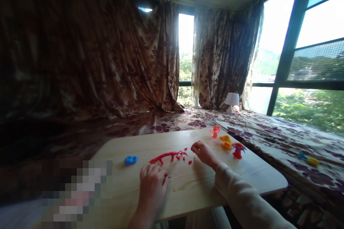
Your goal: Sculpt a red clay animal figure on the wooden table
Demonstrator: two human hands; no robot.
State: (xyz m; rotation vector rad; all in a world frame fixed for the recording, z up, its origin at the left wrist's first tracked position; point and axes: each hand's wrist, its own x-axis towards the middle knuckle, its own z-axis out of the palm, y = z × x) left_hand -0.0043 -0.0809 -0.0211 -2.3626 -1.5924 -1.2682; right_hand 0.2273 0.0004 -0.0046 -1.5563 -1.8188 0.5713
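A long red modelling clay branch (163, 156) with short side pieces lies flat on the light wooden table (182, 186). Several small red clay bits, one a small red oval (190, 162), are scattered by its right end. Just in front of the branch, my left hand (153, 184) pinches a thin red clay piece (169, 177), whose tip pokes out past the fingers. My right hand (202, 152) is beyond the loose bits, its fingers drawn together low over the tabletop; what they hold, if anything, is too small to make out.
To the left lies a blue clay lump (131, 160). Along the right side stand a red clay figure (215, 131), a yellow-orange clay piece (226, 142) and a red model with blue spikes (238, 150). A white lamp (231, 101) and a blue-and-yellow object (309, 159) rest on the flowered cover.
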